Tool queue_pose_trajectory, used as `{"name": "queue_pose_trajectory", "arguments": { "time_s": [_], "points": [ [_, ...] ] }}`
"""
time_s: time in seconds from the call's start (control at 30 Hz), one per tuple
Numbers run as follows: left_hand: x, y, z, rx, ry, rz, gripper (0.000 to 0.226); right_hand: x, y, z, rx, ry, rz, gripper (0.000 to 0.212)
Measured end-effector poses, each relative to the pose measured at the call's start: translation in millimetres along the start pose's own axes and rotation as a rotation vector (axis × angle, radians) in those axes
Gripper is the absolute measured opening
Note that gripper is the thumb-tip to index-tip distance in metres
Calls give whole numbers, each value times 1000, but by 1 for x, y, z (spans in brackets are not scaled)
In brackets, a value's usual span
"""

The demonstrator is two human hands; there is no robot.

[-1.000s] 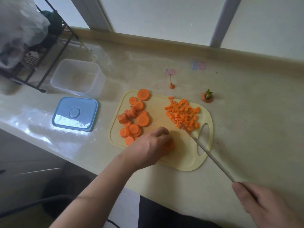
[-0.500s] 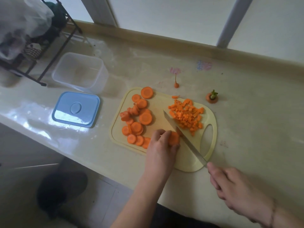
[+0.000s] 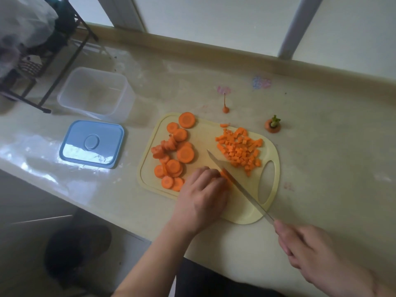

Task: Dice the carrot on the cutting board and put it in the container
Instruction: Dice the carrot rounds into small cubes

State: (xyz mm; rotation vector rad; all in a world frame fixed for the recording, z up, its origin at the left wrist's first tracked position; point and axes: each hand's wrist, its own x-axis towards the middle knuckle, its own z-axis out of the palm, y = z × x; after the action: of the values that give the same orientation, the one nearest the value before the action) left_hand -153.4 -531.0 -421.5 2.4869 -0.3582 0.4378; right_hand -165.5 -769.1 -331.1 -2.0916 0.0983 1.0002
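Glossy cream stone forms the desk (image 3: 321, 179), its polished face throwing back soft window light. Nearest the camera, the right hand (image 3: 310, 251) has its grip curled round the handle of a slim steel knife (image 3: 237, 183), whose long narrow blade runs diagonally up and left across the pale yellow plastic cutting board (image 3: 250, 215), a rounded rectangle with an oval handle hole at its right end. The left hand (image 3: 201, 198) rests on the board with fingers curled down over a small stack of carrot slices (image 3: 224, 174), holding them against the blade's left side. Left of that hand lies a loose heap of flat round carrot discs (image 3: 173, 155), smooth-faced and overlapping. Right of the blade sits a mound of small diced carrot cubes (image 3: 239, 148), with one stray sliver just beyond. Off the board, on the desk, stand the thin pointed carrot tip (image 3: 225, 108) and the stubby carrot top (image 3: 272, 126) with its green stem. To the left lies a flat blue lid (image 3: 92, 144) with rounded corners and a circular dimple. Just behind it sits the translucent square plastic container (image 3: 94, 93). Farthest left, a black metal rack (image 3: 64, 67) holds blurred items.
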Motion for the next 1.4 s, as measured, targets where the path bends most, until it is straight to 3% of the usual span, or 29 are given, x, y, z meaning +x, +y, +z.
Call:
{"name": "queue_pose_trajectory", "arguments": {
  "time_s": [0.07,0.23,0.37,0.73,0.83,0.93,1.1,1.27,1.4],
  "points": [
    [-1,-5,5,-30,-39,63,12,-1,3,2,-35,2,-16,95],
    [-3,-9,12,-99,-21,33,12,-2,5,3,-153,45,-36,106],
    [-5,-8,17,-126,-18,5,13,9,5,14,-186,110,-72,97],
    [-13,-11,11,-79,-17,56,10,7,-2,6,-87,71,-37,85],
    [-12,-13,11,-95,-32,38,10,-3,1,8,-101,65,-28,93],
    [-12,-14,11,-111,-47,31,12,-7,5,12,-130,96,14,80],
    [-10,-14,12,-140,-34,18,16,12,0,21,-176,73,-56,95],
    [-13,-16,12,-116,-19,53,11,21,-4,21,-84,100,-64,77],
    [-14,-13,11,-123,-9,33,7,9,-3,17,-29,73,-20,79]
  ]
}}
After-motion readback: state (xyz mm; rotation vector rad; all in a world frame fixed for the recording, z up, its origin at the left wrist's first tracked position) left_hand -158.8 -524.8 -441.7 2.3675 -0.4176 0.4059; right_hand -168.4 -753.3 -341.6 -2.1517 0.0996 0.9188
